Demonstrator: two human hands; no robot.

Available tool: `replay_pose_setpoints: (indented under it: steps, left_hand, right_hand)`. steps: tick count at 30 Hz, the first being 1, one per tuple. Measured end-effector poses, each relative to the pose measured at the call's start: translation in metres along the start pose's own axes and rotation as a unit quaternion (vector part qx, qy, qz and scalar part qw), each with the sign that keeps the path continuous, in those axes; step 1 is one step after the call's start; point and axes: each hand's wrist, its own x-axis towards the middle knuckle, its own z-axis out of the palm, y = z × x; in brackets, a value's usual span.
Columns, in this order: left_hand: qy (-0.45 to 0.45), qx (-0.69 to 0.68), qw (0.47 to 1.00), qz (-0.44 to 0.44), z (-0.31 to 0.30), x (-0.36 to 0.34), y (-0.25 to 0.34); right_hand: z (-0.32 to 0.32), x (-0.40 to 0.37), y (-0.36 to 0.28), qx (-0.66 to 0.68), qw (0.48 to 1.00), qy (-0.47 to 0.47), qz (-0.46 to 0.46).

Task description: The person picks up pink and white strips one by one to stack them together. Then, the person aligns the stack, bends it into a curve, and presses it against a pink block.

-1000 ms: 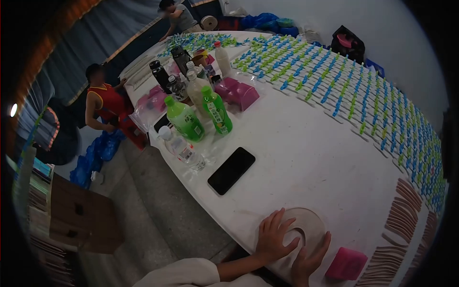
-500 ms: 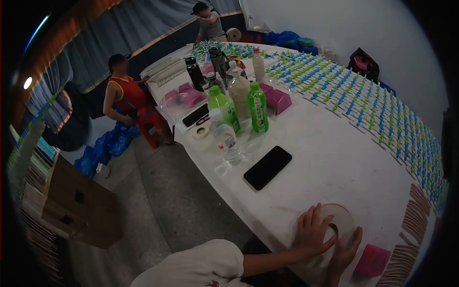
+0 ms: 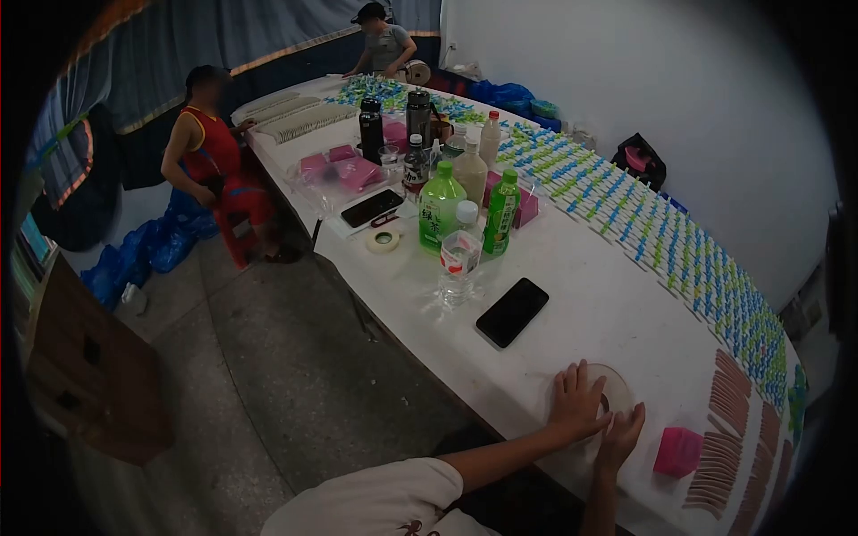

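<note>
A flat, beige ring-shaped roll (image 3: 615,381) lies on the white table close to me; it looks like a large roll of tape or banding. Over its left side rests my left hand (image 3: 576,402), fingers stretched out and thumb near the centre hole. My right hand (image 3: 620,439) touches the near right edge with its fingers extended. Neither hand wraps round anything that I can see. A pink block (image 3: 678,451) sits just right of my right hand, and a black smartphone (image 3: 512,312) lies beyond my left.
Bottles, including a clear water bottle (image 3: 460,259) and a green tea bottle (image 3: 441,210), stand mid-table near a small tape roll (image 3: 383,240). Blue and green pieces (image 3: 661,223) line the right edge; brownish strips (image 3: 718,469) lie nearer. Two people are at the far end.
The camera view has turned, so the table and the people appear shifted. Both hands stay at the beige roll, with little visible change in their pose.
</note>
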Motion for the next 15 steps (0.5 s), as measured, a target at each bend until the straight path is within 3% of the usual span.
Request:
replay_pose_setpoints:
  steps: [5,8,15]
  left_hand:
    - [0.018,0.018,0.999,-0.033,-0.027,0.010,-0.047]
    - [0.029,0.045,0.998,-0.045,-0.038,0.018,-0.063]
    - [0.012,0.034,0.997,-0.070,-0.048,0.022,-0.059]
  right_hand:
    - [0.057,0.002,-0.029,-0.003,0.999,-0.049,-0.022]
    - [0.090,0.016,-0.012,-0.041,0.996,-0.061,-0.057]
    - [0.088,0.017,-0.017,0.010,0.996,-0.062,-0.058]
